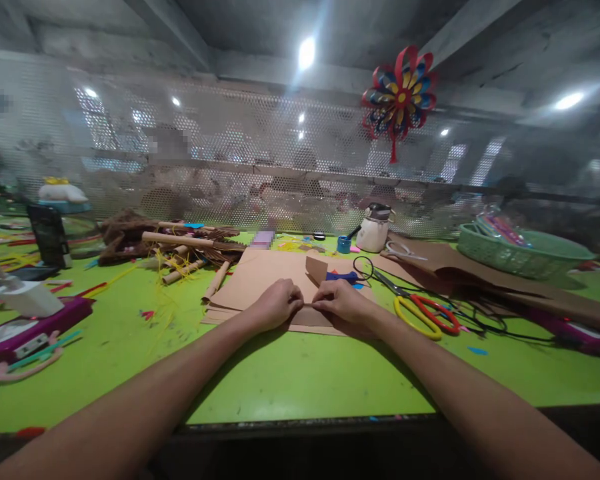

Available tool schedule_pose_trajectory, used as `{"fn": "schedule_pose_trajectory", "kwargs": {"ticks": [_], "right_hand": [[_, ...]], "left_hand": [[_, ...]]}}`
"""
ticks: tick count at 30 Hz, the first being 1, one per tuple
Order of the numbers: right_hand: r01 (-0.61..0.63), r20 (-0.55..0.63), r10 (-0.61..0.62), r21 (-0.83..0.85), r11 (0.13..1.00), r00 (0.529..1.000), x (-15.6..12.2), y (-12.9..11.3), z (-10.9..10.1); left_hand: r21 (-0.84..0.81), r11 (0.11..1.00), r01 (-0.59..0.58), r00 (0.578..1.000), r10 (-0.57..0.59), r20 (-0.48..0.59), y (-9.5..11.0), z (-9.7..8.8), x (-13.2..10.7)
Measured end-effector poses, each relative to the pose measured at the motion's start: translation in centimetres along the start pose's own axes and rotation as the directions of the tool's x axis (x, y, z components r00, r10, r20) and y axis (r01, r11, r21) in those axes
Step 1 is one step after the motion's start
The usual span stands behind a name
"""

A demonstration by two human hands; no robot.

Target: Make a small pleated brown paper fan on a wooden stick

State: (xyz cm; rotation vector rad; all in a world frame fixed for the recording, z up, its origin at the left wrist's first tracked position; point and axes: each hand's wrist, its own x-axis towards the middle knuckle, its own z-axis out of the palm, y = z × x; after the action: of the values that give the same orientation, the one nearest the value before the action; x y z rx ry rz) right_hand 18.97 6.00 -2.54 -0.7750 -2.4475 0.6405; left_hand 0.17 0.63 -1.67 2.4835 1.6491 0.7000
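Note:
My left hand (276,305) is closed, thumb and fingers pinched on the left end of a narrow brown paper strip (307,315). Opposite it, my right hand (344,301) pinches the same strip at its right. A raised brown flap (317,269) stands just behind the right hand; whether it belongs to the strip I cannot tell. Beneath both hands lies a stack of brown paper sheets (260,270). A blue-handled tool (344,277) rests on the sheets beyond my right fingers. Scissors with yellow and red handles (419,319) lie beside my right forearm.
On the green table (300,380), rolled brown paper tubes (180,241) are heaped at left, near a phone (49,235) and a purple power strip (35,330). A white bottle (373,230), a blue jar (343,245) and a green basket (530,253) stand at back right. Black cable (480,323) curls right.

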Motion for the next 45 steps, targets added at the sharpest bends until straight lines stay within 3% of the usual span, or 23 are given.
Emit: {"fn": "schedule_pose_trajectory", "kwargs": {"ticks": [6, 16, 26, 35, 40, 45], "right_hand": [[0.043, -0.02, -0.045, -0.063, 0.997, 0.999, 0.1, -0.6, 0.1], [0.094, -0.004, -0.096, -0.169, 0.981, 0.995, 0.2, -0.5, 0.5], [0.17, 0.062, -0.158, -0.323, 0.931, 0.985, -1.0, -1.8, -0.8], [0.188, 0.116, -0.152, -0.446, 0.875, 0.982, -1.7, -2.5, -1.6], [0.118, 0.096, -0.08, -0.525, 0.843, 0.992, -1.8, -2.5, -1.6], [0.164, 0.132, -0.104, -0.618, 0.769, 0.986, -2.0, -2.8, -1.6]], "left_hand": [[-0.011, 1.0, -0.028, 0.998, 0.028, 0.05, -0.3, 0.2, 0.1], [0.037, 0.996, -0.078, 0.996, 0.077, 0.034, 0.0, 0.4, 0.2], [0.075, 0.987, -0.14, 0.99, 0.137, 0.036, 0.2, -0.3, 0.0], [0.072, 0.988, -0.135, 0.989, 0.13, 0.065, -0.3, -0.7, -0.1], [0.057, 0.984, -0.168, 0.982, 0.162, 0.099, -0.8, -1.1, -0.2], [0.076, 0.974, -0.214, 0.975, 0.208, 0.076, -1.1, -0.9, -0.3]]}}
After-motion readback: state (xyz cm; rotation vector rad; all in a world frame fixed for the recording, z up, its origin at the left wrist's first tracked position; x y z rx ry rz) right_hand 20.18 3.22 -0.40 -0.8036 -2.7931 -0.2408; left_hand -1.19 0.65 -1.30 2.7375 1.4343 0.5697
